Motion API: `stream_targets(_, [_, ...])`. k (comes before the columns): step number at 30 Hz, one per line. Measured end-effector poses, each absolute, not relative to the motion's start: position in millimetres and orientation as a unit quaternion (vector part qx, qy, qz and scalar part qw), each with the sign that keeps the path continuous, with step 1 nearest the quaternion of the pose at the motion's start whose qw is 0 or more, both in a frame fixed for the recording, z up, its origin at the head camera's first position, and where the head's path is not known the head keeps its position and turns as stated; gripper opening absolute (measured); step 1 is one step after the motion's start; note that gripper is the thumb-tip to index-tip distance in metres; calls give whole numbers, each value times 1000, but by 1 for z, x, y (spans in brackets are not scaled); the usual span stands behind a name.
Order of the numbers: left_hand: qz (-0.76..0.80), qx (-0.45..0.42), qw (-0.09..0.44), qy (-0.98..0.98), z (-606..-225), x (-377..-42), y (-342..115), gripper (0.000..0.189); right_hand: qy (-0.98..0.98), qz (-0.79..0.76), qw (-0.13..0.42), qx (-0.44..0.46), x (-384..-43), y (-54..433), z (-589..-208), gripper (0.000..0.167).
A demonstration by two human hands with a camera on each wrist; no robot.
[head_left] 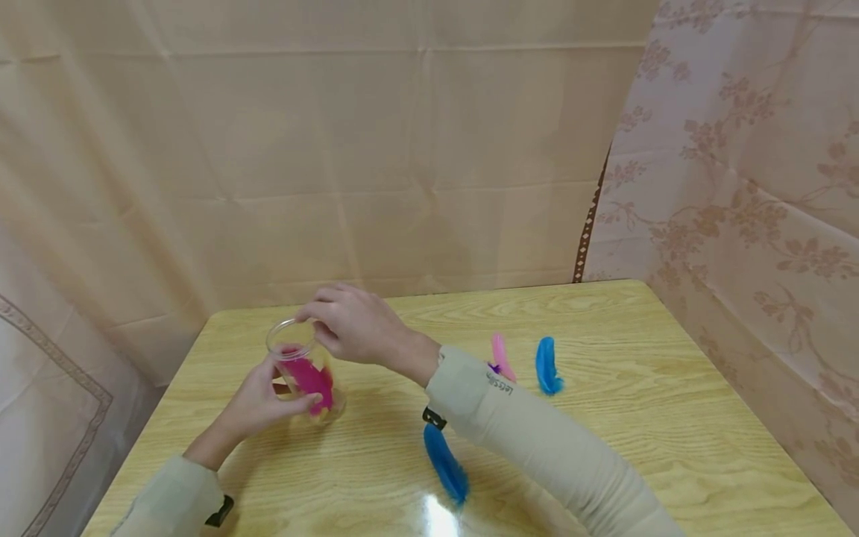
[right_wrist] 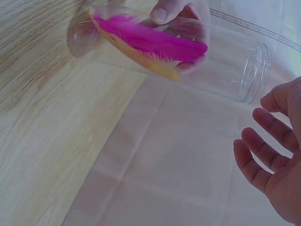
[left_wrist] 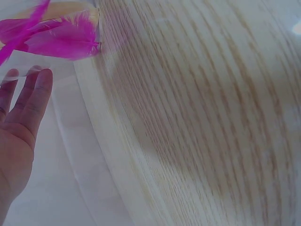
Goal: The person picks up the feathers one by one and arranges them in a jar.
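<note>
Clear jar of feathers held in the left hand, its mouth met by the right.

The clear jar (right_wrist: pixel 223 61) is gripped around its side by the left hand (head_left: pixel 265 399), over the left part of the wood-grain table (head_left: pixel 644 432); a magenta feather (right_wrist: pixel 160 42) and a yellow feather (right_wrist: pixel 162 69) are enclosed in it. The right hand (head_left: pixel 359 322) is poised at the open rim, fingers loosely bent and spread apart, nothing seen between them; whether the rim is touched cannot be told. Right of the jar, a near blue feather (head_left: pixel 446 466), a far blue feather (head_left: pixel 549 365) and a pink feather (head_left: pixel 499 350) are laid on the tabletop, the pink one partly covered by the right sleeve (head_left: pixel 537 432).
</note>
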State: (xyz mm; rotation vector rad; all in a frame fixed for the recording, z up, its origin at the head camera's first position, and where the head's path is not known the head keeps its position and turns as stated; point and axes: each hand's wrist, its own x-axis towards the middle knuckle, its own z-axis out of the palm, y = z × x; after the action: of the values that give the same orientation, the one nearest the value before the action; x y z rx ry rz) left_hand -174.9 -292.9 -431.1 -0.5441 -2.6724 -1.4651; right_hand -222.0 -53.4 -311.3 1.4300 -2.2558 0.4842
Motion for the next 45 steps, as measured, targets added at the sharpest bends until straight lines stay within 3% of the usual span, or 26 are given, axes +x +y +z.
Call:
stream_targets(20, [-472,-180,31,-863,-433,-177,-295,72,-829,167,193,497,-226,-45,-312,24])
stream_targets(33, [-467,-170,24,-867,-430,-178,-293,74,-874,168,78,450,-228,-6,-300,39])
stream_targets(45, [-467,-172,29,-867,-433,-179,-294,74,-891,217,32,398,-240,64,-314,44])
